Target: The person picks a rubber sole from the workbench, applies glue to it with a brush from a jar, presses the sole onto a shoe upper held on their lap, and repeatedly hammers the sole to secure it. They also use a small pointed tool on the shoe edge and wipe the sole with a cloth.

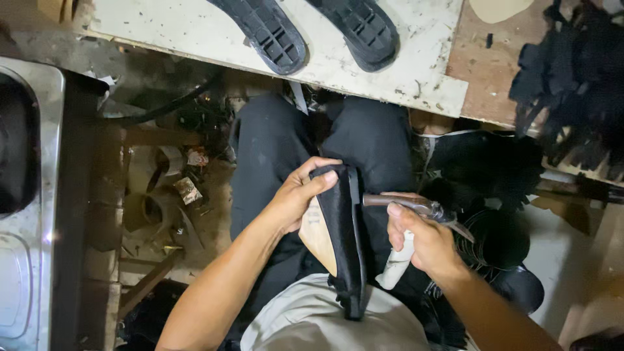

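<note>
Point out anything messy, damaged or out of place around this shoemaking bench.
The floor left of the person's knees is strewn with scraps and offcuts. The white bench top, where two black soles lie tread up, is spotted and stained. The shoe upper in the left hand shows no damage.

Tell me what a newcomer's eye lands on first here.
At centre, the left hand grips a black shoe upper on a tan last, held over the lap, while the right hand holds pincers against its edge. Above, two black ridged soles lie on the scuffed white board.
</note>
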